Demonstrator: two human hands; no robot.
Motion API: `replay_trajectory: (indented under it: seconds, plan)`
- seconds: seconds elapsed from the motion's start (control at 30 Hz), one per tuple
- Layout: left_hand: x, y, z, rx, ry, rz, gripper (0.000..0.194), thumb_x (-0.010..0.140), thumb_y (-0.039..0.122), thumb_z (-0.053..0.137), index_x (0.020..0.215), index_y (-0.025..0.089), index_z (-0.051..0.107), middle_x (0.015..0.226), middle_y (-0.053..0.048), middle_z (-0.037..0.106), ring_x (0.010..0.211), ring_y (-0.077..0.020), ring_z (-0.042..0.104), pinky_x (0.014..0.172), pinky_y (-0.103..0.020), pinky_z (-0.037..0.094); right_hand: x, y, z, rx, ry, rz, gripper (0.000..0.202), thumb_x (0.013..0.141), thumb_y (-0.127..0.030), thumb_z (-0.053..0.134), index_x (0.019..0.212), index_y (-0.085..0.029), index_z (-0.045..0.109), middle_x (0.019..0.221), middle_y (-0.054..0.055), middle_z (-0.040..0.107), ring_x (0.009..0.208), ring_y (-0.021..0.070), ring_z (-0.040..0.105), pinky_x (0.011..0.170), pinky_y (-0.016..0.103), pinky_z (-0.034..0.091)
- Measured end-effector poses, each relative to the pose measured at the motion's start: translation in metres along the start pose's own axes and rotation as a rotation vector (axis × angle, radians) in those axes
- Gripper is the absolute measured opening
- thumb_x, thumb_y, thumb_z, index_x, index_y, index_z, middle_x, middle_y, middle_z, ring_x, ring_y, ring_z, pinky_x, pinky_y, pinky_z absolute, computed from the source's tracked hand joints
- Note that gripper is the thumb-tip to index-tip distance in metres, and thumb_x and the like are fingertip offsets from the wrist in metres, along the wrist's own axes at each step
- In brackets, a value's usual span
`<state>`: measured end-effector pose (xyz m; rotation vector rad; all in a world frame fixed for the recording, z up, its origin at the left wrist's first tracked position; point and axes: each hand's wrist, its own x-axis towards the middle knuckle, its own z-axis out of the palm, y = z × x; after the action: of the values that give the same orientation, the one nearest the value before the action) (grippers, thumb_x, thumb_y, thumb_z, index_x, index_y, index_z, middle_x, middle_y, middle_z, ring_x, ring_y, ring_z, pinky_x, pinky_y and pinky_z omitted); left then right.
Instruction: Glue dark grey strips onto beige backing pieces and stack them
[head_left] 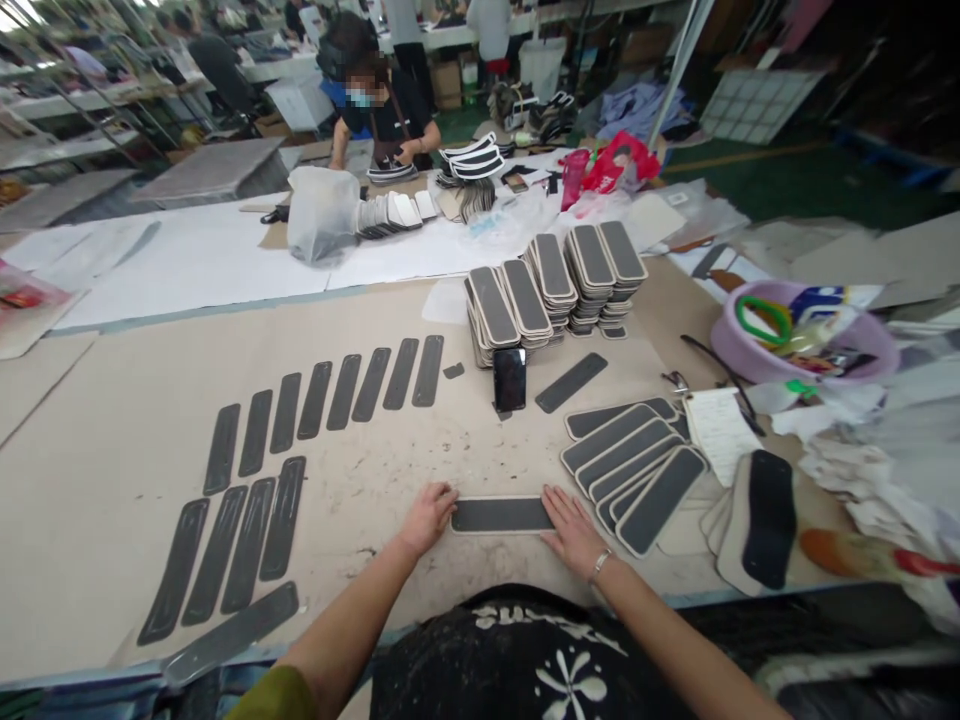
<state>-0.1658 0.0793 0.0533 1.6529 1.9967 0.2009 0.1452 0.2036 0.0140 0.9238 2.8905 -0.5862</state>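
Observation:
In front of me a dark grey rounded strip with a pale border (501, 514) lies flat on the brown table covering. My left hand (427, 518) has its fingers curled together at the strip's left end. Across the right end my right hand (576, 532) lies flat, fingers stretched out. Right of it, several bordered strips (630, 455) are fanned out, overlapping. On the left, several shiny dark strips without borders (281, 515) lie in two slanting rows. A single dark strip (571, 383) rests beyond my right hand, near a black phone (510, 380).
Tall stacks of bordered strips (551, 285) stand beyond the phone. At the right are a purple basin (814, 330) of odds and ends, a paper notepad (721, 432) and curved dark pieces (769, 520). A co-worker (390, 120) handles pieces across the table.

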Motion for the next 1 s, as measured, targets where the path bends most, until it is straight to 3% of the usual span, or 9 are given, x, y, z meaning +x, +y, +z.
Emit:
replay_trajectory:
  seconds: [0.13,0.27,0.53,0.77,0.9,1.0]
  plan:
    - [0.004,0.005,-0.004,-0.048,-0.099,-0.020,0.031,0.089,0.029,0.038,0.107,0.022,0.062,0.102,-0.006,0.058,0.097,-0.0166,0.050,0.091,-0.027,0.039,0.008,0.004,-0.014,0.048,0.067,0.031,0.045,0.089,-0.034,0.037,0.129,-0.015,0.046,0.131,0.012,0.048,0.122,0.0226,0.040,0.102,0.040,0.034]
    - [0.010,0.008,-0.002,-0.055,-0.122,-0.031,0.030,0.089,0.027,0.037,0.103,0.021,0.063,0.096,-0.006,0.059,0.092,-0.0164,0.052,0.088,-0.026,0.040,0.014,-0.001,-0.023,0.035,0.101,0.114,0.034,0.088,-0.027,0.039,0.115,-0.018,0.058,0.113,0.010,0.057,0.102,0.0220,0.051,0.091,0.036,0.043]
    - [0.016,0.013,-0.002,-0.046,-0.132,-0.066,0.028,0.087,0.023,0.038,0.084,0.018,0.066,0.088,-0.007,0.059,0.085,-0.0162,0.057,0.081,-0.026,0.042,0.017,-0.009,-0.027,0.051,0.095,0.159,0.029,0.087,-0.023,0.042,0.108,-0.022,0.062,0.103,0.008,0.060,0.094,0.0206,0.051,0.086,0.033,0.043]
    - [0.018,0.019,-0.001,-0.056,-0.118,-0.127,0.029,0.087,0.022,0.039,0.079,0.017,0.066,0.086,-0.007,0.060,0.084,-0.0154,0.058,0.080,-0.025,0.042,0.016,-0.008,-0.027,0.074,0.114,0.141,0.028,0.087,-0.024,0.042,0.108,-0.021,0.061,0.104,0.007,0.059,0.095,0.0207,0.050,0.087,0.034,0.043]
    - [0.017,0.017,0.000,-0.073,-0.085,-0.150,0.027,0.087,0.024,0.041,0.081,0.018,0.067,0.085,-0.007,0.062,0.082,-0.0146,0.058,0.079,-0.024,0.044,0.017,-0.007,-0.027,0.088,0.119,0.155,0.028,0.087,-0.025,0.042,0.108,-0.020,0.061,0.105,0.008,0.059,0.096,0.0207,0.051,0.088,0.034,0.043]
    - [0.011,0.015,0.003,-0.089,-0.046,-0.154,0.023,0.086,0.023,0.044,0.093,0.017,0.065,0.088,-0.007,0.062,0.084,-0.0143,0.059,0.080,-0.024,0.045,0.016,-0.013,-0.029,0.072,0.090,0.206,0.031,0.087,-0.022,0.041,0.111,-0.020,0.059,0.110,0.009,0.059,0.100,0.0213,0.051,0.091,0.035,0.041]
